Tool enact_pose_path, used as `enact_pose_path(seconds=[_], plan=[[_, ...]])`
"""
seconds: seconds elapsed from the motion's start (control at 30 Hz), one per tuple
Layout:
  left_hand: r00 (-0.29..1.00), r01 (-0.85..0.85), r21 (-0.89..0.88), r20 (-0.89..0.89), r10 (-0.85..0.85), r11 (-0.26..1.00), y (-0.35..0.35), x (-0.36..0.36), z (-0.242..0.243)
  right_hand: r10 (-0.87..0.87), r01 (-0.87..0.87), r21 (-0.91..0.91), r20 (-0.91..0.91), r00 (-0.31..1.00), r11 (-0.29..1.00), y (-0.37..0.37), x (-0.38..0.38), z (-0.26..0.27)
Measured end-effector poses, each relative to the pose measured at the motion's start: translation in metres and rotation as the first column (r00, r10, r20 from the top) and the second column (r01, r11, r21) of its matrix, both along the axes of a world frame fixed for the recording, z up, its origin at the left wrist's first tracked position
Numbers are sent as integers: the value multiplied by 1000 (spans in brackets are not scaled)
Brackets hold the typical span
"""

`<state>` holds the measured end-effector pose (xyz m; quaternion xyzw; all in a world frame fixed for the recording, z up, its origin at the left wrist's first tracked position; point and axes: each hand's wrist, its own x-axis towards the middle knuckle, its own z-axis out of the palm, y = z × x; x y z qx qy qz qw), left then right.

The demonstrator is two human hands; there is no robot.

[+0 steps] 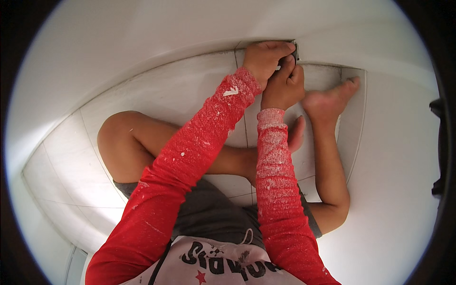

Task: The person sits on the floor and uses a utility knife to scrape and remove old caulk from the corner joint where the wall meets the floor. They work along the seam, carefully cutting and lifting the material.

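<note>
Both hands meet at a wall corner where the floor tiles end, near the top of the view. My left hand [265, 58] has its thumb and fingers against a dark, thin piece [294, 57] at the corner edge. Just below and to the right, my right hand [285, 83] is curled with its thumb up at the same spot. A small white bit shows between the hands. The fingers hide most of what lies between them, so I cannot tell exactly what either hand grips. Both red sleeves are speckled with white dust.
White walls [160, 28] rise behind and to the right [395, 117]. Pale floor tiles [160, 85] with dark joints lie beneath my folded legs. My bare foot [326, 103] rests near the tiled skirting [352, 117] at the right.
</note>
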<state>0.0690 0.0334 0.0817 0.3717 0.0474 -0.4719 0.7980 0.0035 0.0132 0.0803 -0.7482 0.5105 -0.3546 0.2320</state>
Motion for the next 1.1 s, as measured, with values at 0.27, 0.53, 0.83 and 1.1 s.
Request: enact_pose_path(seconds=[0.27,0.53,0.83,1.1], plan=[[985,-123,33,-120,126,992,-2,-10,-1,125,-125,10,-140,982,992,-12,-6,3],[1000,21,72,17,-22,997,3,-2,-1,61,-61,21,-18,998,998,-4,-8,-2],[966,-256,168,83,245,952,-1,-19,10,328,-304,329,-19,945,894,2,-77,35],[963,-262,404,52,264,876,-23,-20,44,525,-524,40,-133,841,851,43,-155,54]])
